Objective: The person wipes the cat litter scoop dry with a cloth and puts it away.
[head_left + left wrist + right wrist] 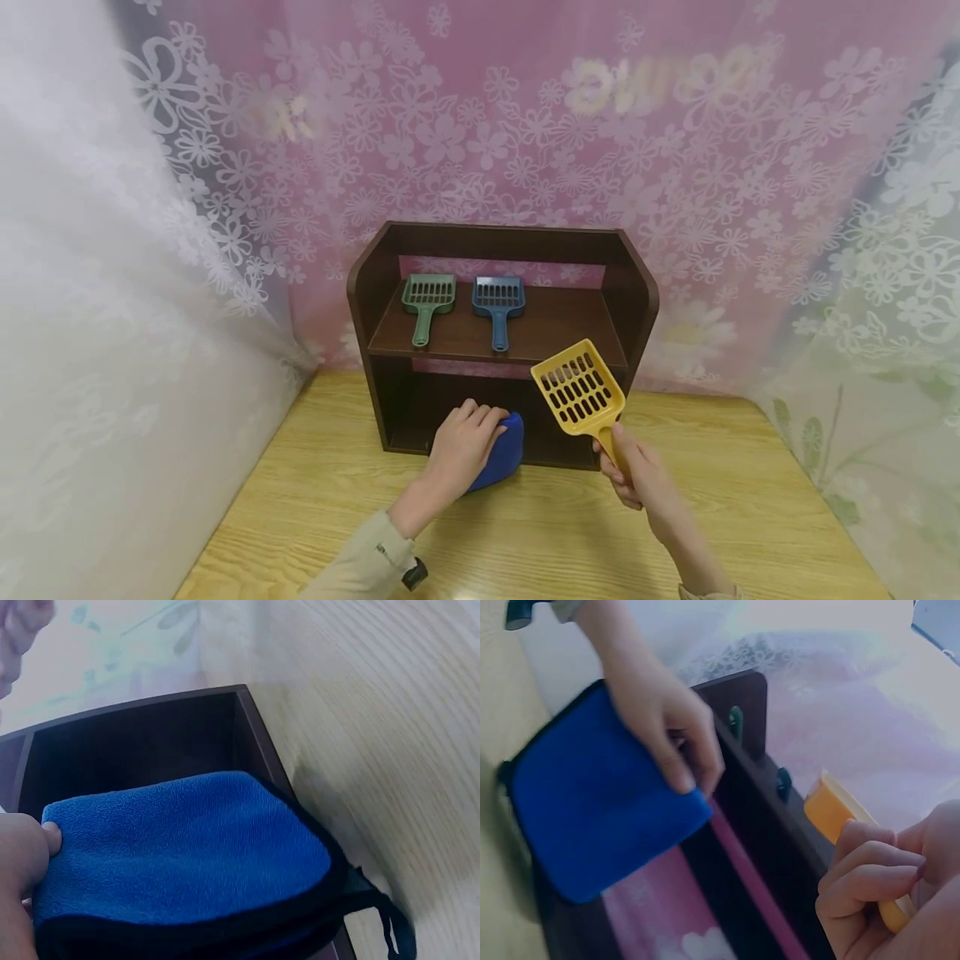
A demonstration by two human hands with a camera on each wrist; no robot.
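Two slotted plastic scoops already lie side by side on the upper board of the dark brown wooden shelf unit (637, 292), a green one (427, 302) to the left and a blue one (498, 304) just beside it, handles toward the person; the space to their right on that board is bare. The third, a yellow slotted plastic scoop (579, 390), is not yet set down: it is held up in the air in front of the shelf's right side, tilted, its head above the handle. So the work looks roughly two-thirds along, judging from how the things lie. The right hand (633, 471) is closed around the yellow scoop's handle, fingers curled tight with the thumb across, as the right wrist view shows. The left hand (463, 446) rests on a folded blue microfibre cloth with black edging (498, 457), fingers bent over its top and pinching its edge; the cloth sits at the mouth of the lower compartment, partly inside and partly on the light wooden tabletop (750, 517).
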